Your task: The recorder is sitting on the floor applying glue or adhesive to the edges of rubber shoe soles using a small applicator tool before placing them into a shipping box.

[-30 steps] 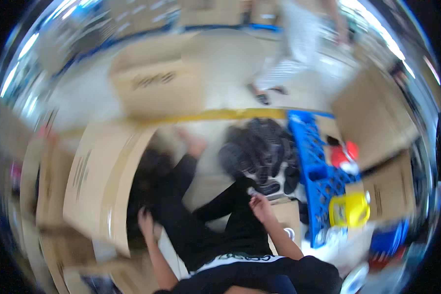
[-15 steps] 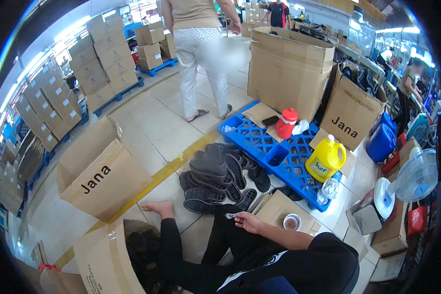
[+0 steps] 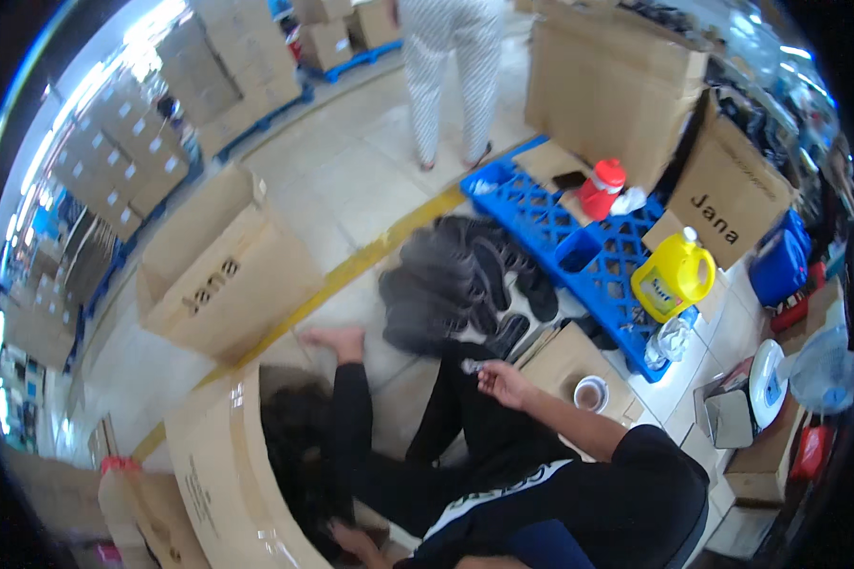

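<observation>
My right hand (image 3: 505, 382) is closed around a small silvery tool (image 3: 472, 366), its exact kind too blurred to tell, above my bent leg in black trousers. Down at the lower edge, my left hand (image 3: 353, 541) reaches to the mouth of an open cardboard box (image 3: 213, 455). Dark contents (image 3: 299, 446) fill that box, and the left fingers are smeared against them. Ahead of my legs, black shoe soles (image 3: 432, 275) lie heaped on the tiles. A cup of brown liquid (image 3: 590, 394) stands on flat cardboard (image 3: 565, 365) beside my right forearm.
On a blue plastic pallet (image 3: 541, 223) stand a red bottle (image 3: 602, 188) and a yellow jug (image 3: 672, 275). Another carton (image 3: 228, 275) is at left. A person (image 3: 451, 76) stands beyond the yellow floor line. A fan (image 3: 823, 368) is at far right.
My left hand has come into view at the box's mouth. The whole scene has shifted right and up in view. My right hand still holds the silvery tool. The standing person is farther off.
</observation>
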{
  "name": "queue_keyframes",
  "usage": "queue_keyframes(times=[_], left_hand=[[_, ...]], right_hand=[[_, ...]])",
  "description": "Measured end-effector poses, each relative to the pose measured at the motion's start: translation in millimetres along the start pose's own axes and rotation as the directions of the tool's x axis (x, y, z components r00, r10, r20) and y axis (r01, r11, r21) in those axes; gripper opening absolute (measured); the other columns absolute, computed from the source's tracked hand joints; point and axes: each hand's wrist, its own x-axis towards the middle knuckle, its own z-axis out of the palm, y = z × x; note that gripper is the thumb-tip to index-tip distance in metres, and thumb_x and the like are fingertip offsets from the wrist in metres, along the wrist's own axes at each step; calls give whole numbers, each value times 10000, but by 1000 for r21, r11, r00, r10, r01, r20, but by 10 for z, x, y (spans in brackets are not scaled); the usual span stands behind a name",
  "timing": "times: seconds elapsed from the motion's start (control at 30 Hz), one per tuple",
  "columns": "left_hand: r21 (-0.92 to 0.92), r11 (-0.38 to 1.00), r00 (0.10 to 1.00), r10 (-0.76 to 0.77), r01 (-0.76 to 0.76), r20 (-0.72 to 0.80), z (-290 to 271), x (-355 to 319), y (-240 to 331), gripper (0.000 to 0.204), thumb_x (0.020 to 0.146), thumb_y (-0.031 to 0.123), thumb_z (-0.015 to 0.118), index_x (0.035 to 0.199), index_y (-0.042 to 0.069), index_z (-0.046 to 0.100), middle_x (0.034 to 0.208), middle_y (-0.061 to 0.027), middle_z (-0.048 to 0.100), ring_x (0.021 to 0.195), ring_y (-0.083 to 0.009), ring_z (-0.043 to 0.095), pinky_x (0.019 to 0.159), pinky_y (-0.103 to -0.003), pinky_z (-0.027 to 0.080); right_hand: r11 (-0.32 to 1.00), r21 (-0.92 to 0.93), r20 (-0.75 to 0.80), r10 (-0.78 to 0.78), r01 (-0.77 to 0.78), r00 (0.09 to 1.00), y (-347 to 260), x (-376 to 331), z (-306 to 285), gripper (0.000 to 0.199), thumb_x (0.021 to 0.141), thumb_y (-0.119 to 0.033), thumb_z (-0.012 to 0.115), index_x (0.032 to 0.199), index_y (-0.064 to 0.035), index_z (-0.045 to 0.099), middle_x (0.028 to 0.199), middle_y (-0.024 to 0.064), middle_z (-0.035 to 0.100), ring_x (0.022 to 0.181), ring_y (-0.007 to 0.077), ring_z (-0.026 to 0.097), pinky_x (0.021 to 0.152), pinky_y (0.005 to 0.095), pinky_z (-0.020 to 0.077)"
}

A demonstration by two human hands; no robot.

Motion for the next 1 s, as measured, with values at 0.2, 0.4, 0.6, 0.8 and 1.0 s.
queue_keyframes(times=[0.2, 0.4, 0.6, 0.8, 1.0], left_hand=[[-183, 927, 940, -339, 326, -43, -970, 142, 177, 460, 781, -69, 538, 1236, -6, 559, 1244, -270, 556, 1140, -418, 515, 994, -454, 392], [-146, 989, 985, 19, 6, 171, -1571, 97, 1151, 477, 751, -39, 536, 1215, 39, 613, 1253, -208, 585, 1072, -400, 547, 934, -437, 428], [-99, 962, 966, 257, -256, -7, -2025, 396, 1944, 222, 900, 13, 562, 1068, 81, 689, 1235, -67, 638, 886, -267, 551, 825, -388, 449], [-190, 854, 864, 434, -485, -253, -2527, 1006, 2763, 257, 938, -22, 486, 1098, 50, 674, 1236, -105, 631, 1053, -283, 566, 870, -360, 448], [-904, -170, 896, -154, 392, 417, -2059, 1635, 2606, 373, 1000, 156, 487, 1313, -46, 479, 1287, -174, 551, 1167, -287, 535, 1033, -410, 412]], right_hand=[[996, 36, -34, -86, 87, 996, -36, -81, -128, 79, 934, -171, 570, 977, -105, 578, 880, 20, 629, 837, 144, 623, 782, 333, 533], [963, 119, -163, -220, 241, 962, -312, -397, -499, 125, 947, -168, 550, 965, -48, 581, 863, 58, 632, 819, 171, 621, 767, 322, 521], [917, -341, -384, -336, 205, 860, -659, -1207, -1854, 195, 902, -140, 584, 1009, 22, 606, 838, 85, 630, 778, 155, 617, 679, 280, 498], [804, -594, -674, -472, -36, 568, -611, -1712, -2562, 201, 883, -139, 581, 987, 26, 628, 836, 106, 656, 698, 172, 650, 590, 278, 519], [624, -744, -648, -586, -239, 486, -515, -1598, -2622, 176, 833, -150, 620, 903, 0, 678, 740, 109, 669, 666, 184, 660, 594, 301, 531]])
